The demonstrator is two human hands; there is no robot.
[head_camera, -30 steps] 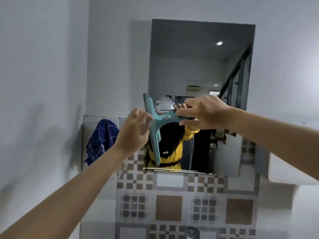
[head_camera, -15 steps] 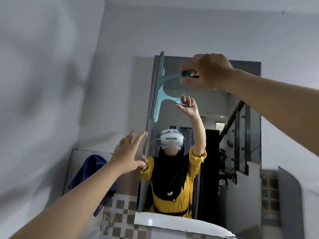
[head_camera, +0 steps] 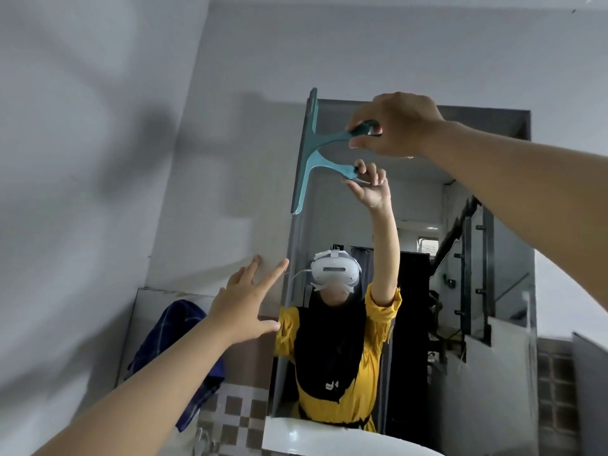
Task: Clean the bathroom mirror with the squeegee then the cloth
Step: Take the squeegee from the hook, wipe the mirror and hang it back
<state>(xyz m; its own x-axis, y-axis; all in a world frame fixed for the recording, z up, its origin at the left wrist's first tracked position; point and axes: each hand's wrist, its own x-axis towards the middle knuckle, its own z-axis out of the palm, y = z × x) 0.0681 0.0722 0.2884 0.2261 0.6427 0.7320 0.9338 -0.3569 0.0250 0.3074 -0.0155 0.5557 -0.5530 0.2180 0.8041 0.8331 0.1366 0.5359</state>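
Observation:
The tall mirror (head_camera: 487,245) hangs on the grey wall. My right hand (head_camera: 394,125) grips the handle of a teal squeegee (head_camera: 312,139), whose blade stands upright against the mirror's top left edge. My left hand (head_camera: 245,302) is open with fingers spread, just left of the mirror's left edge and near the wall; whether it touches is unclear. A blue checked cloth (head_camera: 164,343) hangs at the lower left, partly hidden behind my left forearm. The mirror shows a person's reflection with a raised arm.
A white basin rim (head_camera: 329,439) curves below the mirror. Brown and white patterned tiles (head_camera: 237,419) cover the lower wall. A grey side wall closes in on the left. A grey panel edge (head_camera: 589,390) stands at the far right.
My right hand lifted the squeegee from the mirror's lower part to its top left corner. My left hand let go of the squeegee and opened. My view tilted upward.

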